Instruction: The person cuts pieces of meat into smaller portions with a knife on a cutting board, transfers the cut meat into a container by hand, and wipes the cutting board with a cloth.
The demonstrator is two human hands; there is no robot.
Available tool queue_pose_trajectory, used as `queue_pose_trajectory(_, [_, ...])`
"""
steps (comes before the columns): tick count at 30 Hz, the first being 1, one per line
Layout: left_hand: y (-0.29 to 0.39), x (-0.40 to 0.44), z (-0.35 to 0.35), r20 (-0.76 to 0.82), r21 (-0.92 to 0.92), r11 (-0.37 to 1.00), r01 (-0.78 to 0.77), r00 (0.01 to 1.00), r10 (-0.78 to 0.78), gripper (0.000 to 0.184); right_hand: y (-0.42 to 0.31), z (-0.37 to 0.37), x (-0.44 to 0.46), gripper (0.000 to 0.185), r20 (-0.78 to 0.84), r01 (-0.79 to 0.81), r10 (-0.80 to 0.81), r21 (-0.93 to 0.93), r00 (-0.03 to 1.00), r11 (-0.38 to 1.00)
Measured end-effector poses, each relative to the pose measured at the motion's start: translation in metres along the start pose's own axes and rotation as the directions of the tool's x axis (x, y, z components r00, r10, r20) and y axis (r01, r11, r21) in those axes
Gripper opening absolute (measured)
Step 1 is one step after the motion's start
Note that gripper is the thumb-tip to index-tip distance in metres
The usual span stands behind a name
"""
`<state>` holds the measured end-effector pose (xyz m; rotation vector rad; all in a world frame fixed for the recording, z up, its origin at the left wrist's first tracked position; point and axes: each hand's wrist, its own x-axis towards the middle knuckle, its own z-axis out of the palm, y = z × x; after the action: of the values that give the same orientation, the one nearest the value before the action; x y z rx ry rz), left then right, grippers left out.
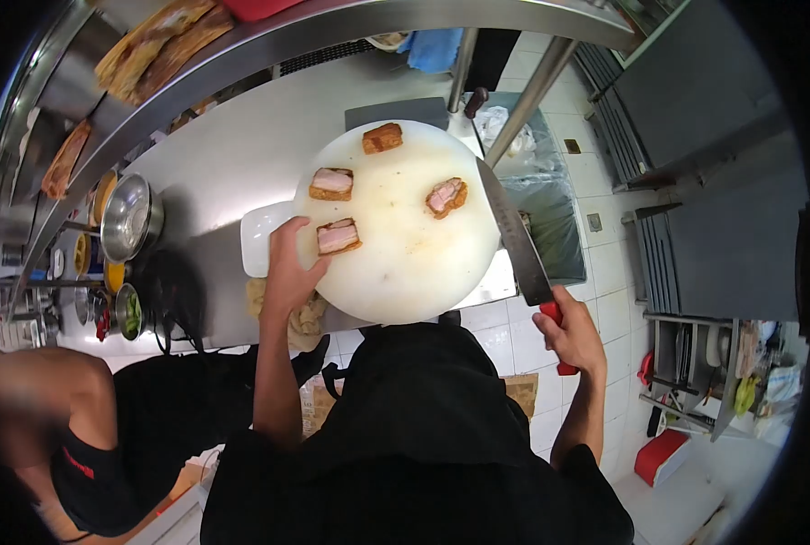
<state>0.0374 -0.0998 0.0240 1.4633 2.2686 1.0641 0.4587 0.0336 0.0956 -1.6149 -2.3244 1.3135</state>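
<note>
Your right hand (572, 332) clasps the red-handled knife (521, 250), while your left hand (292, 263), fingers parted, is beside a roast pork chunk (337, 237), likely light and greasy, best held by its sides.

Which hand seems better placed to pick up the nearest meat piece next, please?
Probably the left hand: it holds no tool and sits right beside that meat piece, while the right hand grips the knife, farther away.

My knife (521, 247): red-handled, blade slanting at right edge of board (405, 272). Nearest meat chunk (337, 236): pink, brown-edged, by left edge.
</note>
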Motion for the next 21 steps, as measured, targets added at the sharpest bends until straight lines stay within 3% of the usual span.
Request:
queue_pose_trajectory(1, [-0.009,0.003,0.009,0.038,0.048,0.995,-0.086,0.996,0.084,0.061,-0.013,0.003,0.003,0.028,0.052,-0.031,0.026,0.097,0.998,0.995])
queue_pose_trajectory(2, [-0.014,0.003,0.019,0.029,0.051,0.996,-0.075,0.997,0.073,0.061,-0.024,0.008,0.006,0.027,0.107,-0.07,0.05,0.19,0.993,0.979])
queue_pose_trajectory(4, [-0.005,0.005,0.043,0.118,0.105,0.983,-0.149,0.984,0.136,0.065,-0.029,0.015,0.011,0.028,0.133,-0.071,0.047,0.186,0.99,0.98])
queue_pose_trajectory(6, [0.027,-0.013,0.066,0.065,0.046,0.999,-0.01,0.998,0.007,0.068,-0.021,0.026,0.015,0.027,0.073,0.098,-0.102,0.062,0.992,0.993])
queue_pose_trajectory(7, [0.042,-0.025,0.074,0.064,0.044,0.999,-0.003,0.998,0.0,0.068,-0.024,0.027,0.015,0.027,0.091,0.094,-0.098,0.056,0.991,0.994])
queue_pose_trajectory(9, [0.065,-0.039,0.083,0.037,0.176,0.98,0.09,0.994,-0.098,0.07,-0.027,0.029,0.012,0.025,0.085,0.165,-0.164,-0.013,0.983,0.986])
queue_pose_trajectory(12, [0.055,-0.043,0.07,-0.047,0.139,0.985,0.102,0.994,-0.096,0.073,-0.034,0.042,0.011,0.023,0.095,0.256,-0.247,-0.106,0.964,0.961])
queue_pose_trajectory(13, [0.05,-0.042,0.063,-0.131,0.066,0.996,-0.054,0.989,0.062,0.066,-0.037,0.048,0.013,0.023,0.107,0.29,-0.277,-0.133,0.955,0.948])
queue_pose_trajectory(14, [0.044,-0.04,0.055,-0.141,0.064,0.997,-0.044,0.989,0.053,0.066,-0.044,0.054,0.016,0.023,0.115,0.329,-0.313,-0.158,0.943,0.931])
queue_pose_trajectory(16, [0.035,-0.038,0.042,-0.002,0.005,0.944,-0.33,0.944,0.33,0.053,-0.066,0.063,0.021,0.02,0.177,0.372,-0.333,-0.273,0.926,0.887])
queue_pose_trajectory(17, [0.037,-0.033,0.043,-0.007,-0.038,0.919,-0.392,0.92,0.392,0.039,-0.073,0.068,0.023,0.019,0.2,0.387,-0.337,-0.33,0.92,0.861])
queue_pose_trajectory(21, [0.025,-0.016,0.068,-0.005,0.012,0.835,-0.551,0.835,0.551,0.027,-0.083,0.068,0.026,0.012,0.287,0.445,-0.343,-0.494,0.894,0.747])
